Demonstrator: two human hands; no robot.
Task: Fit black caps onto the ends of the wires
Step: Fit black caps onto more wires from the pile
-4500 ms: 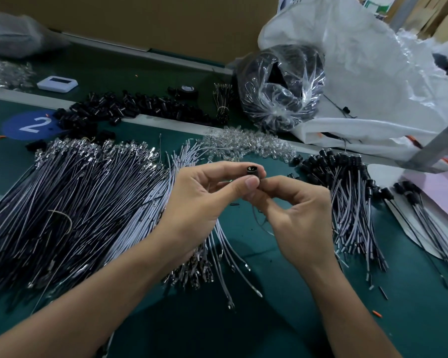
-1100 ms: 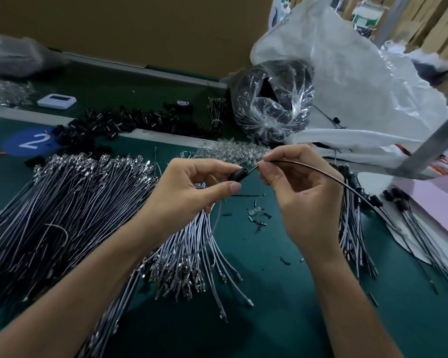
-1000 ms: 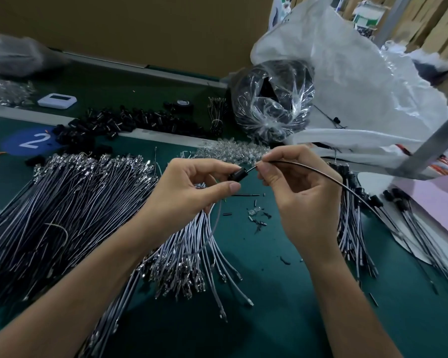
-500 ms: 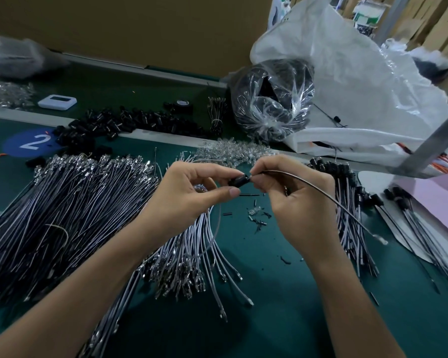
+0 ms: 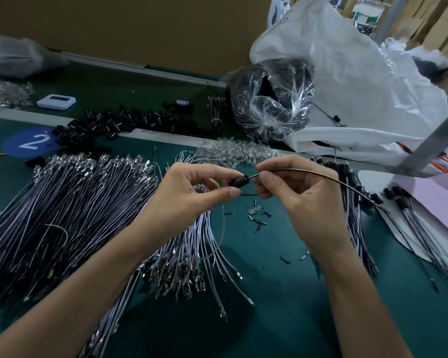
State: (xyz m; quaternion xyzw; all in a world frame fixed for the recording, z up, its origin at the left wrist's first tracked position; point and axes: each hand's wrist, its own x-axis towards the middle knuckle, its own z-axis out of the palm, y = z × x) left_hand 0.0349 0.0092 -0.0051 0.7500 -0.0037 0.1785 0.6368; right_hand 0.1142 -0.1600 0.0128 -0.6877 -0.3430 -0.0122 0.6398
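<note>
My left hand (image 5: 189,193) pinches a small black cap (image 5: 239,182) between thumb and forefinger above the green table. My right hand (image 5: 298,197) pinches a thin wire (image 5: 321,174) just beside the cap, with the wire's end going into the cap. The wire arcs away to the right over a bundle of capped wires (image 5: 347,202). A big heap of uncapped grey wires (image 5: 70,202) with metal terminals lies to the left under my left forearm. Loose black caps (image 5: 119,122) are piled at the back left.
A clear bag of black parts (image 5: 272,99) and a large white sack (image 5: 360,81) stand at the back right. Clear small parts (image 5: 233,152) lie behind my hands. A metal bar (image 5: 429,146) crosses the right side. Small scraps (image 5: 256,215) dot the mat.
My right hand has slid slightly right along the wire, opening a small gap from the cap, and the wire's free end has swung right. My left hand keeps holding the cap.
</note>
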